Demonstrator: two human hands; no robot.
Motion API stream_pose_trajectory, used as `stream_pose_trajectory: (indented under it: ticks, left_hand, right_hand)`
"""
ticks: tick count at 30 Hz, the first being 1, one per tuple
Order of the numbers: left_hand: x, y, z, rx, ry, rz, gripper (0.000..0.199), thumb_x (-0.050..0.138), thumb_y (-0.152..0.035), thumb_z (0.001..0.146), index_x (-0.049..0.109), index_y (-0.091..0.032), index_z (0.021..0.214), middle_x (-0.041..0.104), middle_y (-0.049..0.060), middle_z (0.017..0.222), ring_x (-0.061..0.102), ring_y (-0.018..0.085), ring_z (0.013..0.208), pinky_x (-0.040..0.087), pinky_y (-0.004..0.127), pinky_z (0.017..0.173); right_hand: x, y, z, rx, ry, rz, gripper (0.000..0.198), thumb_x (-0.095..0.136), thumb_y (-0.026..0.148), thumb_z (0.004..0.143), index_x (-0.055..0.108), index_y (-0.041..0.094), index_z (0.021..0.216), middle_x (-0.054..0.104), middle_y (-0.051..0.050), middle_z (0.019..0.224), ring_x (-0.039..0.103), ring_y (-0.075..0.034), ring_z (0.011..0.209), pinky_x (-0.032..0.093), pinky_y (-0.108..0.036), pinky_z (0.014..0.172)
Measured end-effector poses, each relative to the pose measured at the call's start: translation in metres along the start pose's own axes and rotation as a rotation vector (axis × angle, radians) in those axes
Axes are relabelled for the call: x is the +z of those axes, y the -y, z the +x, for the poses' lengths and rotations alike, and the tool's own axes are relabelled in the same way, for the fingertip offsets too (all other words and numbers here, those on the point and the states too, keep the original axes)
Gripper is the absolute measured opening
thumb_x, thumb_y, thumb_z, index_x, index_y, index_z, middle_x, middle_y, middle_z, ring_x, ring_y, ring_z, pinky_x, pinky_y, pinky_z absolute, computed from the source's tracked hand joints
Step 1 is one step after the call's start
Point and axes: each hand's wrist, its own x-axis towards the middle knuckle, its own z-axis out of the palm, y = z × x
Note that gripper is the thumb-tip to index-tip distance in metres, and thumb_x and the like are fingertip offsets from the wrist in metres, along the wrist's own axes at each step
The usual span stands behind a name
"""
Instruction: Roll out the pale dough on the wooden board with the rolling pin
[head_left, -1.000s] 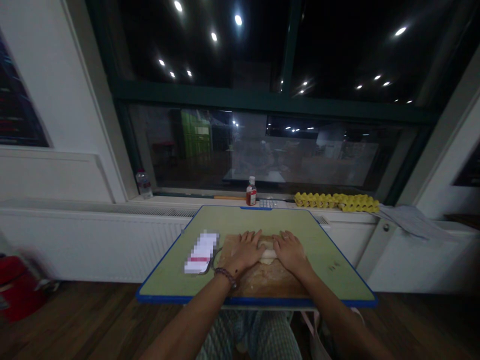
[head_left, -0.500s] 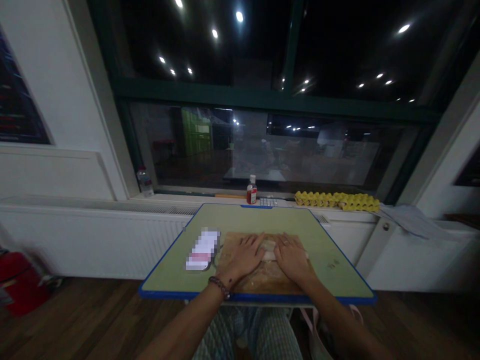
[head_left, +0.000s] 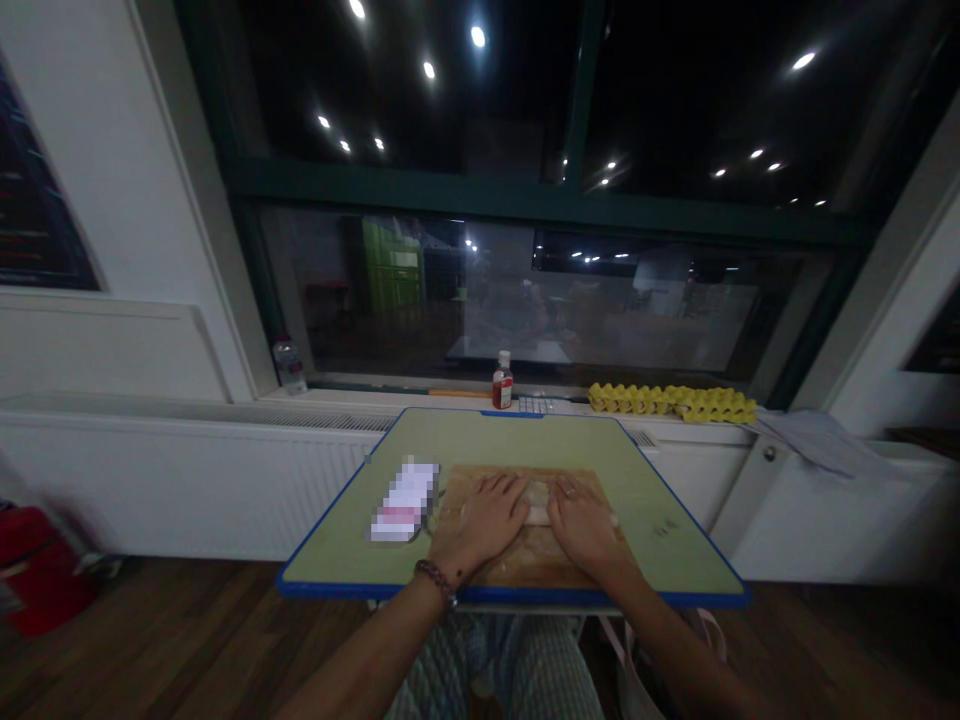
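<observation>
A pale roll of dough (head_left: pixel 538 503) lies crosswise on a wooden board (head_left: pixel 525 572). My left hand (head_left: pixel 495 512) lies palm down over its left part, fingers stretched forward. Over the right part rests my right hand (head_left: pixel 581 518), also palm down, with a ring on one finger. Only the middle of the roll shows between the two hands, along with a bit past my right hand. Both palms hide the rest. The board sits on a small green table (head_left: pixel 352 567) with a blue edge.
A phone (head_left: pixel 405 502), its screen blurred out, lies left of the board. On the windowsill behind stand a small bottle of reddish liquid (head_left: pixel 502 388), a yellow egg tray (head_left: pixel 675 402) and a clear plastic bottle (head_left: pixel 289 366). A red container (head_left: pixel 41 570) is on the floor at left.
The fingertips of both hands have drawn slightly back toward me and lie lower over the dough. The phone and board stay in place.
</observation>
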Motion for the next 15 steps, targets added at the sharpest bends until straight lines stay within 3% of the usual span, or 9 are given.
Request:
stream_pose_trajectory:
  ticks: [15]
  left_hand:
    - [0.004,0.013,0.039,-0.062,0.085,0.040,0.057,0.024,-0.040,0.098,0.040,-0.017,0.147,0.046,0.010,0.149,0.039,0.024,0.138,0.025,0.041,0.115]
  right_hand:
    - [-0.015,-0.004,0.027,-0.019,0.155,-0.012,0.049,0.025,0.024,0.099,0.058,0.014,0.134,0.057,-0.012,0.138,0.044,-0.022,0.135,0.024,-0.036,0.115]
